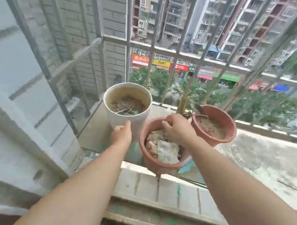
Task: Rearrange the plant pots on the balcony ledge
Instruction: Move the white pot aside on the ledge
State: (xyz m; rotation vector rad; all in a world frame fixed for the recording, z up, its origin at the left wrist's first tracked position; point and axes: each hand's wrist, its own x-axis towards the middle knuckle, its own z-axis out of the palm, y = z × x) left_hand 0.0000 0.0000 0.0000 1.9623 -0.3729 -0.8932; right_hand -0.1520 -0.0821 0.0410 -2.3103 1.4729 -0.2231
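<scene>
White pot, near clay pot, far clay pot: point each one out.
White pot (124, 121): head view, outer front wall.
Near clay pot (143, 141): head view, left rim.
Far clay pot (222, 116): head view, inner back wall.

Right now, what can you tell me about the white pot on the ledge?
The white pot is a tall, round, smooth container, plastic by its look, standing upright at the left end of the ledge by the railing. Inside, its wall is stained brown above dry soil and debris. The left hand reaches its near side, fingers open.
</scene>
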